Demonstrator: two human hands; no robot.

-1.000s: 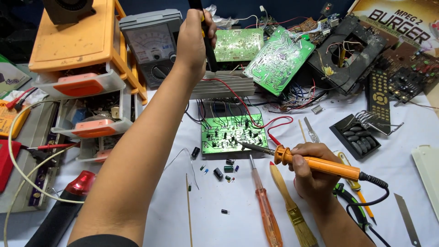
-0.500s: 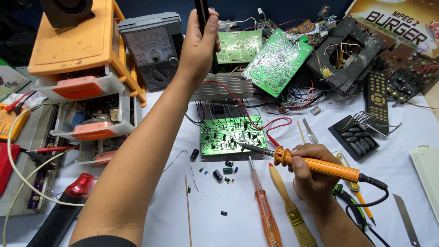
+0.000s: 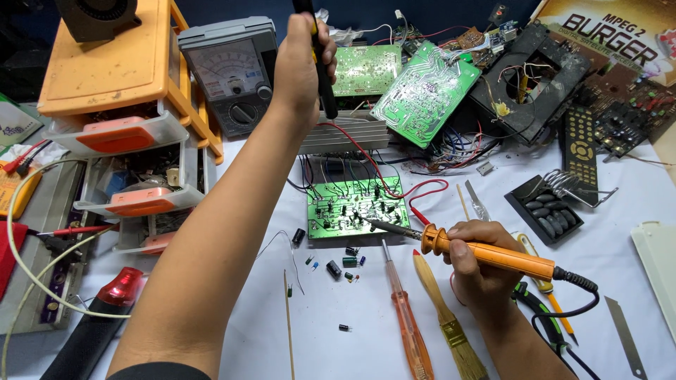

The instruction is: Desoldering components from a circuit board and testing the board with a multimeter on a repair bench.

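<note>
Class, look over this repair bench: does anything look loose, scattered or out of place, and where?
Yes. Small loose components lie scattered on the white cloth just below the green board, not in any tray. Behind it, another circuit board leans tilted on a tangle of wires. The right hand holds a soldering iron at the green board.

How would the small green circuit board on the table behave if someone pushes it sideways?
The small green circuit board looks flat and rigid, so it would probably slide on the white table cover, not bend. The black wires running from its far edge to the ribbed metal block would likely tug it back or turn it. Its upright parts seem fragile.
</note>
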